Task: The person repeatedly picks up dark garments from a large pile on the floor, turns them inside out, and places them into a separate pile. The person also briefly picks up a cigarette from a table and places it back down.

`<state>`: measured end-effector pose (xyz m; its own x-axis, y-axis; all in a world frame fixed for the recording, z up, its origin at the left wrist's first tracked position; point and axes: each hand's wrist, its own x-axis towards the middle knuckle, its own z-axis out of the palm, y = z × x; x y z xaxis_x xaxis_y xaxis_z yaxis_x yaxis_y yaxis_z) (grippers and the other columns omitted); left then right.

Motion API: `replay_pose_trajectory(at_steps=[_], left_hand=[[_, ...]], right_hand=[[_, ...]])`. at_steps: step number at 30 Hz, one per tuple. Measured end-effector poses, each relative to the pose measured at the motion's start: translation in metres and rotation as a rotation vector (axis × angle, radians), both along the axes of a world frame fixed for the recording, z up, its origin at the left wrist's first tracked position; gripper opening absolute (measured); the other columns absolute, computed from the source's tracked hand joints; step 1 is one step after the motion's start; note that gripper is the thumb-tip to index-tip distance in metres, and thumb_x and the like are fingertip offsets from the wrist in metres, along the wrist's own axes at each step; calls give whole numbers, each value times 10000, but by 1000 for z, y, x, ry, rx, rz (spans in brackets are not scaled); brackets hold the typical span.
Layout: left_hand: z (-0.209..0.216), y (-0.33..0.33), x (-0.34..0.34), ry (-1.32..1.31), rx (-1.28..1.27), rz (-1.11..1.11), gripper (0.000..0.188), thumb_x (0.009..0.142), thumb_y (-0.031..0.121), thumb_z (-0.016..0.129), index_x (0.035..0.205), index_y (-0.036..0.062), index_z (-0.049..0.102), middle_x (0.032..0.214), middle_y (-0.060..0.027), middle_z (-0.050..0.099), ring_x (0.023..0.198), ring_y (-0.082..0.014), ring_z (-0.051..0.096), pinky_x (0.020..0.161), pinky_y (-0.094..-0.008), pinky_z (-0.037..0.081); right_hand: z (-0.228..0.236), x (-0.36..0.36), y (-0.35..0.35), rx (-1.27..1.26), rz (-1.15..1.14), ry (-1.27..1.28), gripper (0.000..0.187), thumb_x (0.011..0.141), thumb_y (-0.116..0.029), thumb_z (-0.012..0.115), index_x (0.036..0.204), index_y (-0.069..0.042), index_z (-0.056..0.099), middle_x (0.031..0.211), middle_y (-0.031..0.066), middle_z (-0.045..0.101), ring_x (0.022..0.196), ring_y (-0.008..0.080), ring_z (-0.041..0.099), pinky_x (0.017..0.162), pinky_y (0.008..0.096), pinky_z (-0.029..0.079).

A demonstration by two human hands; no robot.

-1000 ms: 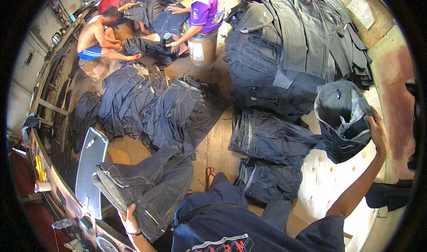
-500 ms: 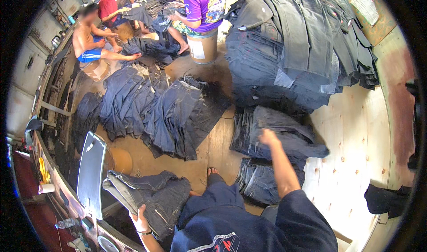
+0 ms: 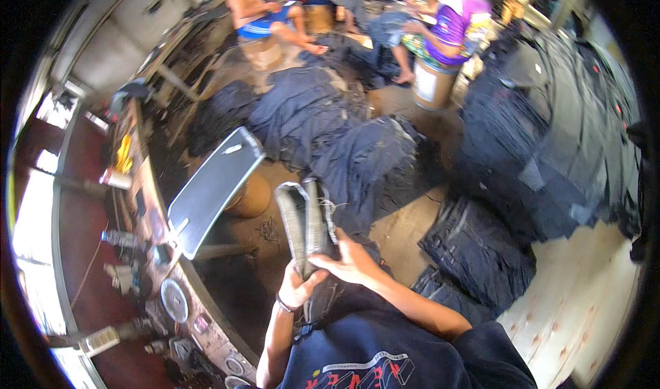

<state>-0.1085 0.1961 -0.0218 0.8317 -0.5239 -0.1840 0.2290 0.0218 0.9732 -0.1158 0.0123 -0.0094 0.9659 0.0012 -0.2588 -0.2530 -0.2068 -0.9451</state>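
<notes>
Head view: the right hand (image 3: 352, 262), stretched to the 3 o'clock jeans stack (image 3: 481, 248) half a second ago, has come back to join the left hand (image 3: 297, 291) at 6 o'clock. Both hands now grip the folded jeans (image 3: 306, 220), held upright before the chest. Denim piles (image 3: 357, 155) lie at 12 o'clock.

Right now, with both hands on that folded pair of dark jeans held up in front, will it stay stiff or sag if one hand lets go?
Probably sag: the folded jeans stand upright only where the left hand and right hand clamp their lower end. The thick layered waistband edge suggests some heft. The rough denim is unlikely to slip.
</notes>
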Motion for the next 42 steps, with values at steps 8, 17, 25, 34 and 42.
replay_pose_trajectory(at_steps=[8, 17, 25, 34, 42], left_hand=[[-1, 30, 9, 23, -2, 127, 256, 949, 46, 610, 1201, 22, 575, 978, 25, 629, 860, -72, 557, 779, -233, 467], [13, 37, -1, -123, 95, 152, 241, 967, 48, 568, 1197, -16, 602, 1077, -34, 677, 967, -102, 587, 865, -265, 470], [25, 27, -10, -264, 276, 53, 238, 996, 170, 558, 1142, -4, 627, 925, -146, 713, 815, -258, 689, 737, -338, 506], [-15, 28, 9, 283, 81, 330, 359, 1000, 267, 595, 1222, -14, 624, 1141, -63, 650, 1028, -146, 569, 924, -288, 433], [-28, 9, 37, 290, 143, 321, 448, 982, 313, 613, 1295, -1, 555, 1155, -114, 648, 1003, -225, 640, 874, -352, 511]], right_hand=[[-27, 0, 17, 335, -122, 6, 253, 951, -71, 483, 1181, -28, 578, 779, -56, 481, 672, 53, 435, 579, 222, 355], [-29, 4, -2, 409, -346, 89, 385, 888, -112, 524, 1258, -36, 602, 1050, -4, 619, 928, 80, 529, 806, 225, 413], [-17, -9, 9, 171, -309, 25, 250, 995, -220, 620, 1150, -26, 646, 880, -45, 617, 824, 74, 515, 763, 241, 428], [-6, -138, -146, -348, -483, -2, 213, 963, -112, 580, 1135, -1, 641, 966, 133, 704, 906, 180, 616, 851, 330, 484], [86, -406, -269, -927, -1075, 540, 403, 957, -241, 647, 1279, -1, 614, 1199, 217, 657, 1147, 312, 611, 979, 391, 473]])
